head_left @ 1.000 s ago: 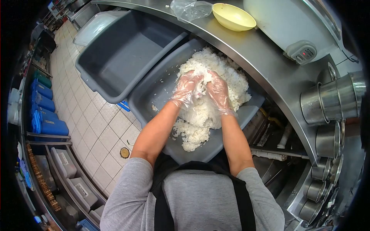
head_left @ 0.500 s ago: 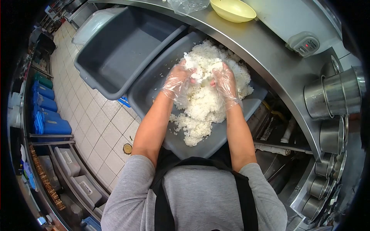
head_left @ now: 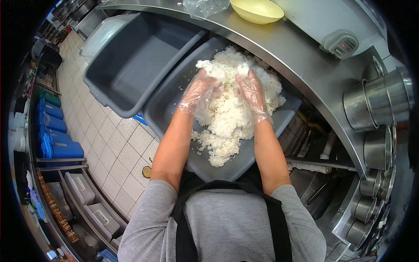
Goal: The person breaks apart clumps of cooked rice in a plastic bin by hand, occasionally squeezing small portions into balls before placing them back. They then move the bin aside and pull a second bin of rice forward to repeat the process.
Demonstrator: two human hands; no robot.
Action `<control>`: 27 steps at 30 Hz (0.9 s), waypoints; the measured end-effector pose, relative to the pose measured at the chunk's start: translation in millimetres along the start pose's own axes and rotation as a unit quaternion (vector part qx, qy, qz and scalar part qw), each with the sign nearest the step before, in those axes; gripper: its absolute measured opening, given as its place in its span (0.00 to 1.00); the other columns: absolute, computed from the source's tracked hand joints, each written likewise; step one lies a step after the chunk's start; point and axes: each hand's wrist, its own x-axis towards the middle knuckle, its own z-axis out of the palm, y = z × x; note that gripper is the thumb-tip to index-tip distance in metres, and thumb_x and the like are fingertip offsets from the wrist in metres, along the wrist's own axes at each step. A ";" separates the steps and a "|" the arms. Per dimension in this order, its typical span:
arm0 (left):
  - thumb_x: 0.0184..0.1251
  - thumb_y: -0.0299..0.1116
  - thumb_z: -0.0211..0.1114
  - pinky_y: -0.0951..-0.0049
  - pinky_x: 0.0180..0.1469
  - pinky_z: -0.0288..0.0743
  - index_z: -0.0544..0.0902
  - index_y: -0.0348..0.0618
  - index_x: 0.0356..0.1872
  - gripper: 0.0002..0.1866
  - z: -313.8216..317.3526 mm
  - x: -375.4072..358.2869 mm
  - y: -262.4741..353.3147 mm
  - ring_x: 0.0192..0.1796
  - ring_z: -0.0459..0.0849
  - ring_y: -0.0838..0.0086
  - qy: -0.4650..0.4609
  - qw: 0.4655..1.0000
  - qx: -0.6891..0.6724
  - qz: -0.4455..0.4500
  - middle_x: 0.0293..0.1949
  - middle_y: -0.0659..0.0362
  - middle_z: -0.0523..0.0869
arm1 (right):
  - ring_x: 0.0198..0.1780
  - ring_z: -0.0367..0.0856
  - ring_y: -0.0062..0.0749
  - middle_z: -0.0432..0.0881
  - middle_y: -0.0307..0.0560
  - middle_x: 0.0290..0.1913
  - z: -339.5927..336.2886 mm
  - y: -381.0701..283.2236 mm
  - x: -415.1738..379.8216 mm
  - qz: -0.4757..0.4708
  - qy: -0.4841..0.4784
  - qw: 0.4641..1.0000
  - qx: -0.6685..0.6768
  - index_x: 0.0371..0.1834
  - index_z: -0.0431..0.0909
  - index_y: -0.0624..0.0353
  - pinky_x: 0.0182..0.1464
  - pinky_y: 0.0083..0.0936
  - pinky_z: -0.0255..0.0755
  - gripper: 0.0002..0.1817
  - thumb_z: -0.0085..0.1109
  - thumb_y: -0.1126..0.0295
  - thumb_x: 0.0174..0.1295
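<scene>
A mound of cooked white rice (head_left: 229, 115) fills much of a grey plastic tub (head_left: 170, 102). Both hands are over it in clear plastic gloves. My left hand (head_left: 200, 94), on the mound's left side, has its fingers curled round a clump of rice (head_left: 211, 70) that sticks out past the fingertips. Opposite it, my right hand (head_left: 252, 93) grips a smaller lump of rice (head_left: 243, 69) at its fingertips. A gap with loose rice below separates the two hands. The palms are partly hidden.
Left of the rice tub stands a second grey tub (head_left: 131, 61). A steel counter (head_left: 301, 70) curves along the far and right sides, bearing a yellow bowl (head_left: 256, 11), a plastic bag (head_left: 205, 8) and a rice cooker (head_left: 340, 43). Steel pots (head_left: 362, 105) stand at right.
My hands have drawn slightly apart. The left has moved a little left with a clump of rice now showing above its fingers. The view has shifted slightly.
</scene>
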 end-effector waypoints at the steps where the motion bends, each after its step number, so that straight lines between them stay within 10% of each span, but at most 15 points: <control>1: 0.63 0.27 0.60 0.69 0.49 0.76 0.50 0.27 0.70 0.38 -3.2 0.1 3.9 0.36 0.83 0.68 -0.049 0.998 -0.021 -0.042 0.39 0.52 0.81 | 0.28 0.76 0.24 0.81 0.44 0.34 -6.9 -21.2 -2.5 0.100 -0.013 0.992 0.070 0.50 0.77 0.63 0.33 0.22 0.72 0.20 0.57 0.58 0.63; 3: 0.63 0.24 0.59 0.69 0.50 0.77 0.41 0.21 0.68 0.42 -1.7 -2.6 5.9 0.35 0.84 0.67 -0.061 0.998 0.006 -0.030 0.41 0.49 0.81 | 0.31 0.78 0.26 0.82 0.49 0.35 -12.4 -30.9 -3.4 0.200 -0.025 0.969 0.140 0.51 0.77 0.64 0.37 0.23 0.75 0.21 0.57 0.59 0.62; 12: 0.60 0.36 0.64 0.75 0.41 0.74 0.72 0.26 0.56 0.27 7.0 -8.2 8.3 0.35 0.81 0.75 0.063 0.988 0.132 0.052 0.35 0.54 0.84 | 0.24 0.75 0.22 0.79 0.39 0.27 -13.6 -21.4 -1.5 0.163 -0.003 0.977 0.140 0.48 0.77 0.63 0.29 0.23 0.72 0.15 0.53 0.67 0.61; 18: 0.56 0.38 0.68 0.73 0.50 0.72 0.74 0.33 0.57 0.29 -23.2 12.2 -4.6 0.45 0.80 0.71 0.071 0.961 0.246 0.099 0.43 0.52 0.83 | 0.23 0.75 0.22 0.78 0.41 0.28 5.3 21.6 7.5 0.006 0.024 0.993 0.116 0.52 0.73 0.63 0.26 0.23 0.73 0.18 0.49 0.79 0.57; 20: 0.55 0.40 0.70 0.74 0.54 0.71 0.71 0.34 0.60 0.33 -15.1 -2.4 7.3 0.48 0.80 0.70 0.037 0.907 0.411 0.083 0.48 0.50 0.82 | 0.38 0.81 0.52 0.81 0.56 0.39 1.1 14.3 4.0 0.004 0.037 0.997 0.068 0.50 0.73 0.52 0.44 0.41 0.74 0.18 0.48 0.77 0.55; 27: 0.57 0.52 0.69 0.65 0.57 0.71 0.63 0.37 0.67 0.42 -57.3 -10.1 -57.3 0.53 0.79 0.61 0.104 0.950 0.285 -0.069 0.58 0.49 0.75 | 0.46 0.79 0.58 0.80 0.58 0.47 -5.1 -0.3 -8.6 -0.076 0.006 0.995 -0.064 0.51 0.74 0.52 0.49 0.44 0.72 0.17 0.50 0.73 0.56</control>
